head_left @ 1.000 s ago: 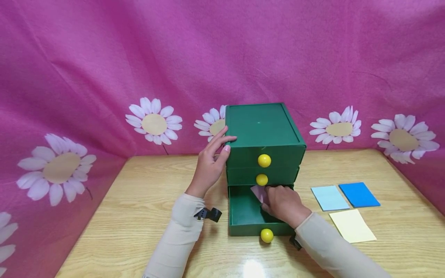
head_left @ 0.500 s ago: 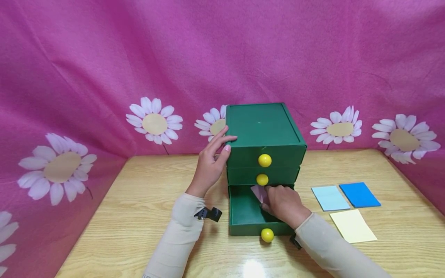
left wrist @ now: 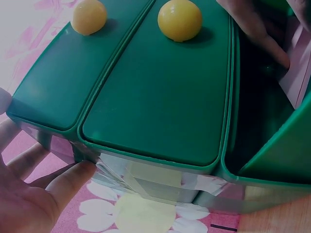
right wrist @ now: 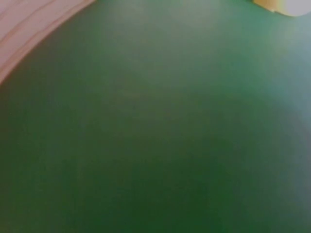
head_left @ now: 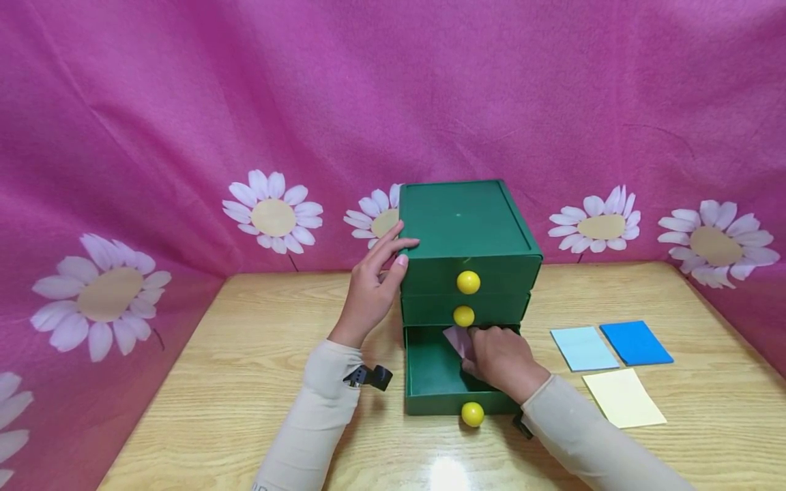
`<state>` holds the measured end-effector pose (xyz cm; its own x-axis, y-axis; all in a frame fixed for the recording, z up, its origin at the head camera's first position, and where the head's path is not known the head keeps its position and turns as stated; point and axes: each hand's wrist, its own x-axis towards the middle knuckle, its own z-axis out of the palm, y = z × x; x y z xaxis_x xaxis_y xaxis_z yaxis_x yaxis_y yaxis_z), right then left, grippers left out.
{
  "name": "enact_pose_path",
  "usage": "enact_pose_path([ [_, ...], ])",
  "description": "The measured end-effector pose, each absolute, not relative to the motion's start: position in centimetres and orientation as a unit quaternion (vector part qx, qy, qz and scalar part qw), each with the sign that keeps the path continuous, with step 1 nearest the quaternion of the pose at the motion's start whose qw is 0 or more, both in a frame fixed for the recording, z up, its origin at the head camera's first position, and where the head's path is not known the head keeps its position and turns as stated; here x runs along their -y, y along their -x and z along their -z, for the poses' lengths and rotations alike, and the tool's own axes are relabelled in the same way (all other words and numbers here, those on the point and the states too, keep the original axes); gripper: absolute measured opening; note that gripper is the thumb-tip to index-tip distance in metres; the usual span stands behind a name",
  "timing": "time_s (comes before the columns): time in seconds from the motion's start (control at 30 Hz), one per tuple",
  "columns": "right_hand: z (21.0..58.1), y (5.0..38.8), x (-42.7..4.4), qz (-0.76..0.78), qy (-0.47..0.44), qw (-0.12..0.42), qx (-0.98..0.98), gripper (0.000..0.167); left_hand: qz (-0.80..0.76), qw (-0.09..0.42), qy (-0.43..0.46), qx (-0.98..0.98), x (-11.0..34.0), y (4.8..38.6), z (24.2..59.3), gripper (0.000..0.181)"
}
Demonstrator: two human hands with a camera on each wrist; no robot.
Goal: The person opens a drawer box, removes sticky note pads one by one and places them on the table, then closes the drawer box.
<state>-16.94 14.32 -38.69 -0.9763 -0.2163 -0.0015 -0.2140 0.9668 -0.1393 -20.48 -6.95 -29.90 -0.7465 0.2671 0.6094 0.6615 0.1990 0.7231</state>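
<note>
A green three-drawer cabinet with yellow knobs stands on the table, its bottom drawer pulled out. My left hand rests against the cabinet's upper left side, a fingertip over the top edge; in the left wrist view its fingers lie spread and fairly straight along that side. Inside the bottom drawer, my right hand pinches a pale purple sticky note pad, held tilted, also visible as a pad in the left wrist view. Some right fingertips are hidden. Blurred green drawer front fills the right wrist view.
Right of the cabinet lie a light blue pad, a dark blue pad and a pale yellow pad. A pink cloth with daisies hangs behind the wooden table.
</note>
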Motion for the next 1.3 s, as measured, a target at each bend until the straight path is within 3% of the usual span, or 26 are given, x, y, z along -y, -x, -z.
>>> enact_pose_path([
  [0.4,38.91,16.72,-14.37,0.099,0.128,-0.027,-0.986,0.035,0.553,0.182,0.317,0.749,6.94,20.61,29.91,0.030],
  [0.87,38.74,16.81,-14.30,0.046,0.127,-0.010,-0.991,0.043,0.552,0.182,0.315,0.751,6.96,20.59,29.90,0.030],
  [1.3,37.95,16.43,-14.40,0.062,0.120,0.012,-0.991,0.041,0.554,0.179,0.317,0.749,6.93,20.45,29.73,0.030],
])
